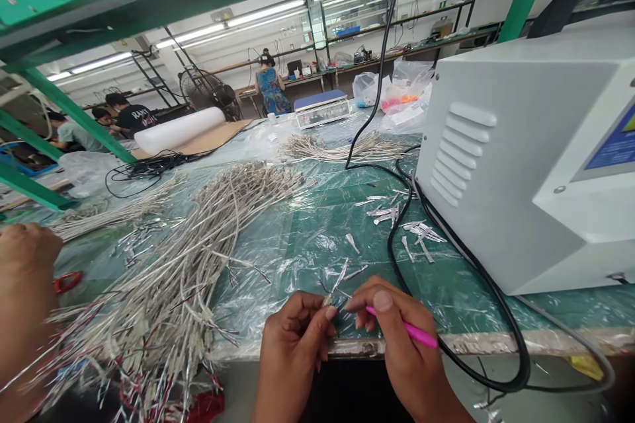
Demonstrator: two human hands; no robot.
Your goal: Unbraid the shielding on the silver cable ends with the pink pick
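Left hand [292,350] pinches a foil-sheathed wire end [333,287], fingers closed on it. Right hand [401,344] is curled round a pink-handled pick [421,336]; its tip is hidden, maybe touching the foil. Wire bundle [149,277] at 10 o'clock, foil strips [407,221] at 1, white machine [496,165] at 2. Counter edge [476,342] runs just under both hands.

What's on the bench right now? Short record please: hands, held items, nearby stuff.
left hand: pinches foil cable end
right hand: holds pink pen, its tip near the left fingers
bench items: foil strips, cable bundle left of the hands
machine: white machine at right, black cord running beside it
other person: second person's hand at left edge, red scissors beside it
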